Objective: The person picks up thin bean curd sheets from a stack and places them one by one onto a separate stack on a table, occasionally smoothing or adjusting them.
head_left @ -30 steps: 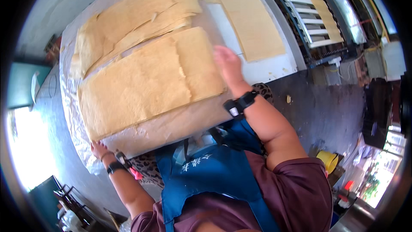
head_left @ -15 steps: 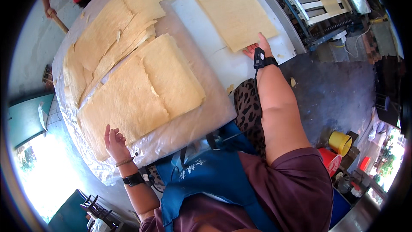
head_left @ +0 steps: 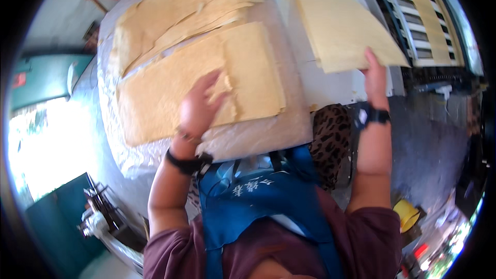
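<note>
My left hand (head_left: 199,108) lies flat, fingers spread, on the stacked sheets (head_left: 170,93), pinning them; at two o'clock my right hand (head_left: 376,72) grips the loose sheet's (head_left: 336,15) corner to lift it.

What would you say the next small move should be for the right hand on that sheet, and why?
Probably draw the sheet toward the stack. The right hand grips its near corner, which overhangs the table edge, so the sheet looks ready to slide. The left hand lies flat on the stack, seemingly steadying it. How firm the grip is cannot be told.
</note>
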`<state>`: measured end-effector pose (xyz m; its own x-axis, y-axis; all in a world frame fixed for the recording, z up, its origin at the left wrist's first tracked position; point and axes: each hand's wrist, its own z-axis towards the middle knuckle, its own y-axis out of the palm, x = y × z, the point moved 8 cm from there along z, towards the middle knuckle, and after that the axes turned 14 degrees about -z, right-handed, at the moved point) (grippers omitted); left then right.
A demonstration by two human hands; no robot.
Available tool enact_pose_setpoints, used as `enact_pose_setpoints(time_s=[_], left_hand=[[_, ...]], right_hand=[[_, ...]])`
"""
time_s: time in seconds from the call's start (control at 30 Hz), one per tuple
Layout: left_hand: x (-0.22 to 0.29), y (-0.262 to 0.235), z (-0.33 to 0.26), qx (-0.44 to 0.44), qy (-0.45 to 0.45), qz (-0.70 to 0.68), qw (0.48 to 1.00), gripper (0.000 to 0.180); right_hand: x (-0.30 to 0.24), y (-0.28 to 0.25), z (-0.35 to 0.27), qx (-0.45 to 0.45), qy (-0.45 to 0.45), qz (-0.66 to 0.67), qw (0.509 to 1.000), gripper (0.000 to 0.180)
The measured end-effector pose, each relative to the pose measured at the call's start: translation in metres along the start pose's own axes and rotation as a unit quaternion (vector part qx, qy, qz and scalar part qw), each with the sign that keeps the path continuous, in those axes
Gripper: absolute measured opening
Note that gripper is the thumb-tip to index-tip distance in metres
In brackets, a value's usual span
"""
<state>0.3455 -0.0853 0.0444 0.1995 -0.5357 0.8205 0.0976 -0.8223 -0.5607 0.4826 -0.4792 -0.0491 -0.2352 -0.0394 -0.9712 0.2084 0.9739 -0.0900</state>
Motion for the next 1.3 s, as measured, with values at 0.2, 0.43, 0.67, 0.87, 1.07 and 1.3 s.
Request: enact_pose_setpoints(time_s=[0.2,0.43,0.67,0.87,1.07,1.3], left_hand=[[0.142,0.052,-0.012,-0.084,0.419,-0.032,0.904,0.08],[0.191,0.083,0.012,-0.045,0.35,-0.202,0.914,0.029],[0.159,-0.125,0.054,0.094,0.204,-0.516,0.827,0.029],[-0.038,-0.305,0.015,0.275,0.183,-0.667,0.668,0.03],[-0.27,-0.309,-0.085,0.456,0.012,-0.657,0.601,0.032],[-0.353,-0.26,-0.172,0.644,-0.222,-0.397,0.616,0.04]], right_hand=[[-0.09,-0.025,-0.122,0.03,-0.053,0.094,0.994,0.04],[-0.162,0.008,-0.134,-0.339,-0.198,0.219,0.893,0.052],[-0.024,-0.02,-0.103,0.058,-0.035,-0.059,0.996,0.056],[0.013,0.037,-0.062,-0.199,0.09,0.131,0.967,0.054],[-0.083,0.19,-0.132,-0.369,-0.047,0.054,0.927,0.053],[-0.08,0.284,-0.28,-0.266,-0.58,-0.431,0.637,0.072]])
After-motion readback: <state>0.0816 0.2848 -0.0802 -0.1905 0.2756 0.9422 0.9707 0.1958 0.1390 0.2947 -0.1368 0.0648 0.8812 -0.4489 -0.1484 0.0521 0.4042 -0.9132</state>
